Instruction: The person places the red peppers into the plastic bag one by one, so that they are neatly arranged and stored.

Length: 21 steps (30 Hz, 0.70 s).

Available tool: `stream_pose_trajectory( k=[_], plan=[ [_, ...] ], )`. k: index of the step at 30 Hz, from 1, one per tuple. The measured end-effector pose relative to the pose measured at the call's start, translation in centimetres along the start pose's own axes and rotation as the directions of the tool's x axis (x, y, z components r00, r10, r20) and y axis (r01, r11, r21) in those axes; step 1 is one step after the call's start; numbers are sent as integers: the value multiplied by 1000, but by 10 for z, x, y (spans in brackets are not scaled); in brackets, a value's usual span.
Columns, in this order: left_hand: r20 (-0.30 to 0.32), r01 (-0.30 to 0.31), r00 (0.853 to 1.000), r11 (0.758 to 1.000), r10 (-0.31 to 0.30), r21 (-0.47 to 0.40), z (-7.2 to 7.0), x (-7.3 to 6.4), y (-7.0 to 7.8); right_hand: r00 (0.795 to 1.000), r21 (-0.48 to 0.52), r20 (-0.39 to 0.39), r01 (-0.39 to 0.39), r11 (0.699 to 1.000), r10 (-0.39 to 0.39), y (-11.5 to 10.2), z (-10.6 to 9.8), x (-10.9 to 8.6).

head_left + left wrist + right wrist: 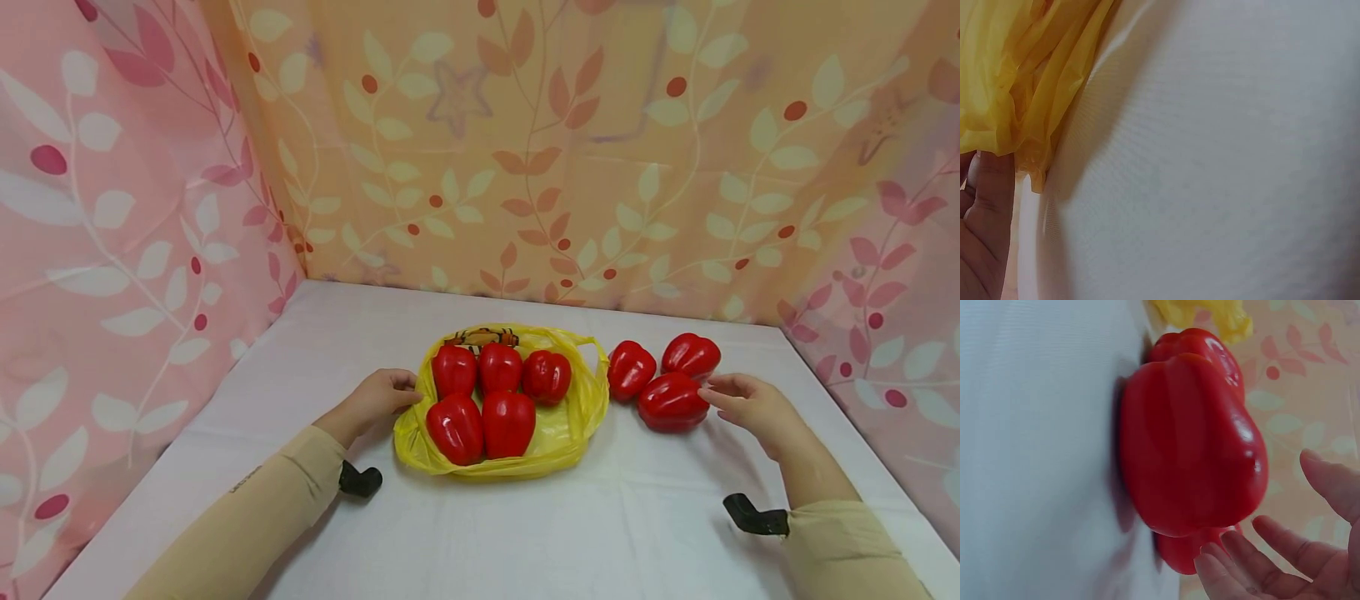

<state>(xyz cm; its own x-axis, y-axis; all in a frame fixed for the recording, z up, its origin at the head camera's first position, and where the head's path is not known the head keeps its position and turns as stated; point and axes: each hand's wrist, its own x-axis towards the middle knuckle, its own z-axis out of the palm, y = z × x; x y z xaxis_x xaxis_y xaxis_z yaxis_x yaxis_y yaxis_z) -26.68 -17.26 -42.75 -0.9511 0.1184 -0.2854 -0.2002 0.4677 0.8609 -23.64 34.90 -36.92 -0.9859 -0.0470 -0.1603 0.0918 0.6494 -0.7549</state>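
A yellow plastic bag (572, 417) lies open on the white table (480, 533) with several red bell peppers (508, 422) inside. My left hand (408, 398) grips the bag's left rim; in the left wrist view its fingers (991, 187) lie against the crumpled yellow bag (1016, 75). Three more peppers lie loose to the right of the bag. My right hand (716, 390) is open beside the nearest loose pepper (671, 402). In the right wrist view the spread fingers (1241, 562) stand just short of that pepper (1191, 437).
The two other loose peppers (630, 369) (692, 354) lie behind the near one. Leaf-patterned cloth walls (525, 150) close in the table on the left, back and right. Black wrist mounts (360, 481) (753, 515) sit under both forearms.
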Motion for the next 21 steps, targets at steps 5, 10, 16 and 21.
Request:
stream_pose_trajectory(
  k=[5,10,16,21],
  plan=[
    [1,-2,1000,1000,2,-5,0,0,0,998,37,19,-66,997,65,7,9,2],
    [4,0,1000,1000,0,-7,-1,0,-1,992,64,22,-129,990,128,10,17,5],
    [5,4,1000,1000,-4,-10,-1,1,-2,988,78,15,-152,985,151,10,25,6],
    [6,5,1000,1000,-5,-14,-1,1,-2,992,120,-2,-125,985,126,9,31,6]
  ],
)
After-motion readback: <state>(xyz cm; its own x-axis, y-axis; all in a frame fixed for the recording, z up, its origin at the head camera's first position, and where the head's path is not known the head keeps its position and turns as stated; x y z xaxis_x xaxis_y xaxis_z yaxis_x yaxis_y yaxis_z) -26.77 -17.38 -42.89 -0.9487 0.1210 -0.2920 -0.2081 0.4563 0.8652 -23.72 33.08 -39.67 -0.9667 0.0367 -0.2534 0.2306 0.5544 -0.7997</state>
